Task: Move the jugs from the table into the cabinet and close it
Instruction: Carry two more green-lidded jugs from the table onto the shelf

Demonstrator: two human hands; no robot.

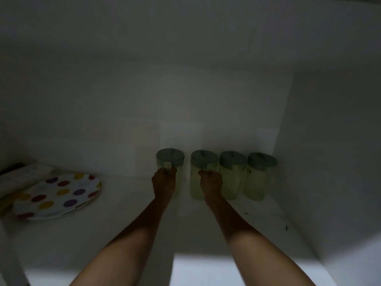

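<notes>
Several clear jugs with grey-green lids stand in a row on the white cabinet shelf (123,213), against the back wall. My left hand (164,180) grips the handle of the leftmost jug (170,157). To its right, my right hand (211,182) is closed on the handle of the second jug (204,162). Two more jugs (233,172) (259,176) stand close together further right, near the cabinet's right wall. All the jugs are upright. The inside of the cabinet is dim.
A white plate with coloured dots (59,195) lies on the shelf at the left, over a pale flat object. The cabinet's right side wall (329,162) rises close beside the last jug. Bare shelf lies between the plate and the jugs.
</notes>
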